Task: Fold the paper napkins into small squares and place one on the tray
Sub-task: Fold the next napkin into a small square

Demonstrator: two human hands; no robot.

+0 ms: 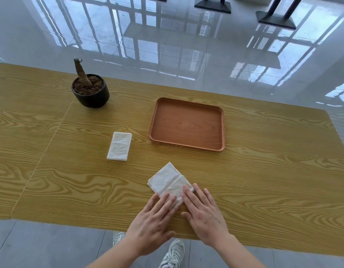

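A white paper napkin point(167, 180) lies partly folded near the table's front edge, turned diagonally. My left hand point(153, 223) and my right hand point(203, 215) rest flat on its near corner, fingers spread, pressing it down rather than gripping it. A stack of white folded napkins point(119, 146) lies to the left, apart from both hands. The brown wooden tray point(188, 144) sits beyond the napkin, to the right of the stack, with nothing in it.
A black pot with a dry stem point(90, 89) stands at the back left of the wooden table point(264, 171). Glossy tiled floor and dark table bases point(276, 20) lie beyond the far edge. My shoes point(173, 254) show below the near edge.
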